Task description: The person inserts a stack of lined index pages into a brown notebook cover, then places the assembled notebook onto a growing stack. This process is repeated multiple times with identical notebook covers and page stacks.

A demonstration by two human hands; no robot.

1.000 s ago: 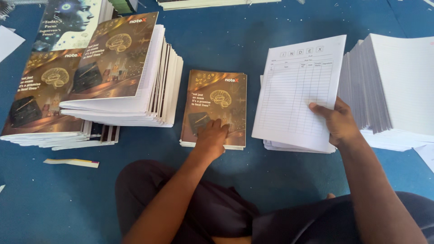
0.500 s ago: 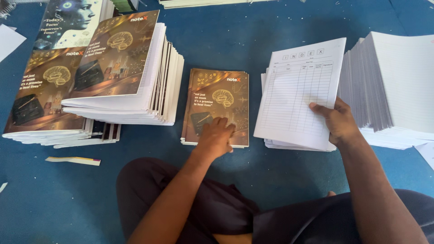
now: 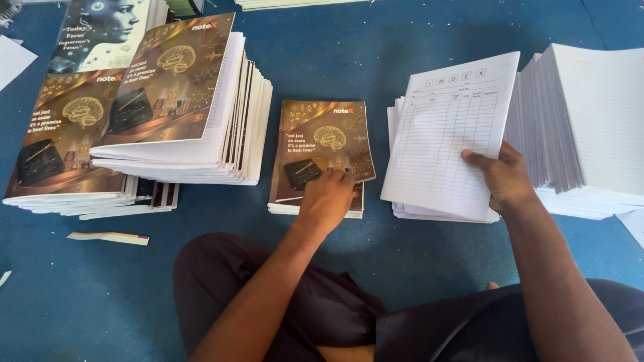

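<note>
My left hand (image 3: 327,201) pressed flat on the brown-covered notebook (image 3: 322,151) on the blue floor (image 3: 349,60), my right hand (image 3: 504,179) pinching a ruled page bundle (image 3: 448,127) above the white stack (image 3: 402,121) just beside it.

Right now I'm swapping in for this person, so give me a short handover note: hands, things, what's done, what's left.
Left hand: flat on the brown cover topping the small middle pile.
Right hand: grip on a white ruled bundle, lifted above its low pile.
Done: covered books stacked at left.
Left: tall white stack at right, uncovered.
</note>
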